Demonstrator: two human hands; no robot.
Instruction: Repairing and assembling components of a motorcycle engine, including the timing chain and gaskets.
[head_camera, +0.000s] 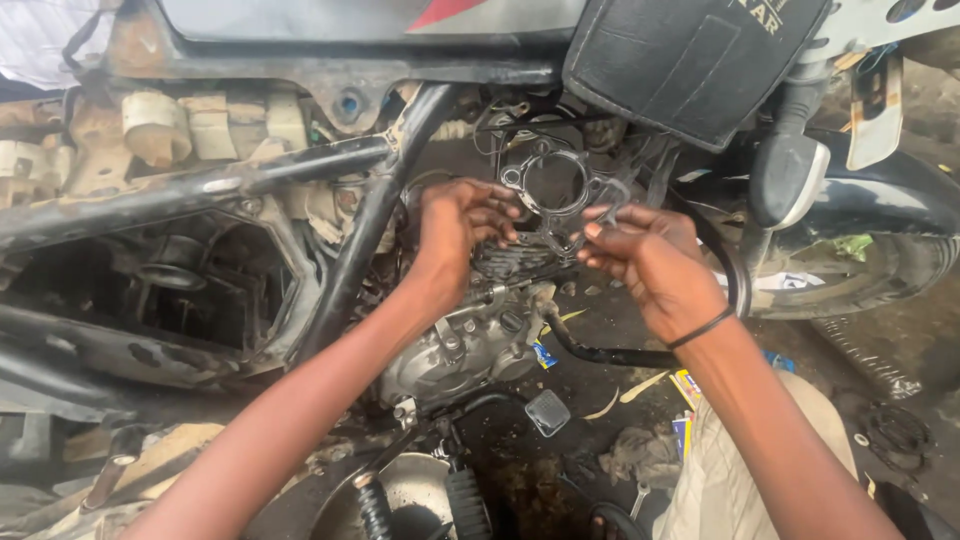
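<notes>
A thin grey head gasket (556, 188) with one big round hole is held up in front of a motorcycle engine (470, 340). My left hand (455, 225) pinches its left edge and my right hand (650, 255) pinches its right edge, a black band on that wrist. Just below the gasket sits the finned cylinder (515, 258) of the engine. The black frame tube (365, 225) runs diagonally to the left of my left hand.
The black seat (690, 60) hangs above right, the front tyre (880, 270) stands at right. A foot peg (548, 412) and a black hose (600, 352) lie below. Paper scraps, a rag (640, 455) and a spanner (638, 497) litter the dirty ground.
</notes>
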